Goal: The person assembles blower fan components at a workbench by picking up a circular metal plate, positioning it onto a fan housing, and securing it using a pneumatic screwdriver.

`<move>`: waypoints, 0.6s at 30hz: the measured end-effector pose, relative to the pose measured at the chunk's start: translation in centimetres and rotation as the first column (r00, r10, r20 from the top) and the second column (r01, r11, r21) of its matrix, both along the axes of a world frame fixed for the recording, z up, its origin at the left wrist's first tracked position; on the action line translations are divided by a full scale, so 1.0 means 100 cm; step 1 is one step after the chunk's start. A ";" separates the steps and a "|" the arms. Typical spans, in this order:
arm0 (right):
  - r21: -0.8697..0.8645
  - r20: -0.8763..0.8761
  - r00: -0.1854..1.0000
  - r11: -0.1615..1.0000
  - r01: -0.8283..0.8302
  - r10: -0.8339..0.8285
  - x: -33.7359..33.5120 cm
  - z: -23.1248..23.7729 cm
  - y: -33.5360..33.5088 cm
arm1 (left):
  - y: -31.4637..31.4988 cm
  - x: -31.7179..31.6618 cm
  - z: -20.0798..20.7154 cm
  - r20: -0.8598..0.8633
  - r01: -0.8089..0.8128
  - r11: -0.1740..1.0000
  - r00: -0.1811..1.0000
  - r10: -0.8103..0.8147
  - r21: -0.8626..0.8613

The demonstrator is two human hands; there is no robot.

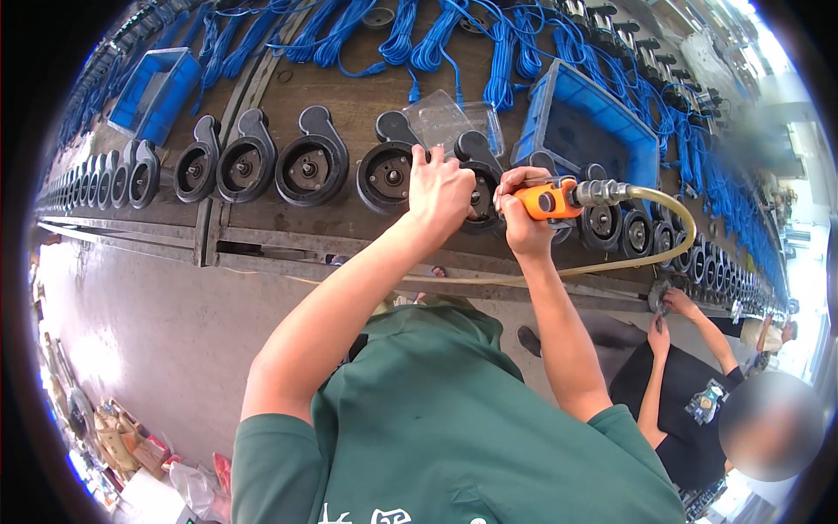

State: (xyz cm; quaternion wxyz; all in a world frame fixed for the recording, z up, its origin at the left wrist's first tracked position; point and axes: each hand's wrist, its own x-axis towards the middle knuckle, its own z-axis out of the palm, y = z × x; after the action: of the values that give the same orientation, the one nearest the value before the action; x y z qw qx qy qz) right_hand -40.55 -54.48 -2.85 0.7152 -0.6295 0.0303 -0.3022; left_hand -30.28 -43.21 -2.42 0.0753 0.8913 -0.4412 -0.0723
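My right hand (525,223) is wrapped around an orange air tool (552,201). A metal coupling (602,192) joins it to a yellowish hose (690,229). The tool points left, toward a black wheel with a curved arm (478,150). Over that wheel's left side lies my left hand (439,192), its fingers bent near the hub; whatever they pinch is hidden. Just left of that hand stands another black wheel (384,177), its hub and center bolt showing.
More wheels (312,168) line the bench edge on both sides. Behind them are a blue bin (646,166), a smaller blue bin (157,87), clear plastic trays (436,120) and coiled blue cables (432,44). A co-worker in black (668,393) works at the right.
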 end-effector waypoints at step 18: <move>0.137 -0.023 0.999 0.990 -0.022 0.026 0.042 0.018 0.016 | 0.017 -0.063 -0.045 -0.946 -0.849 0.521 0.236 0.221 -0.090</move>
State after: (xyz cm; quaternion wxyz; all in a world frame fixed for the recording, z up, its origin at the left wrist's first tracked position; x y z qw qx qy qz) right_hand -36.35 -52.85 -1.09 0.7598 -0.5830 0.0522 -0.2831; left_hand -36.57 -41.48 -6.94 0.5823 0.7452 0.0286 -0.3237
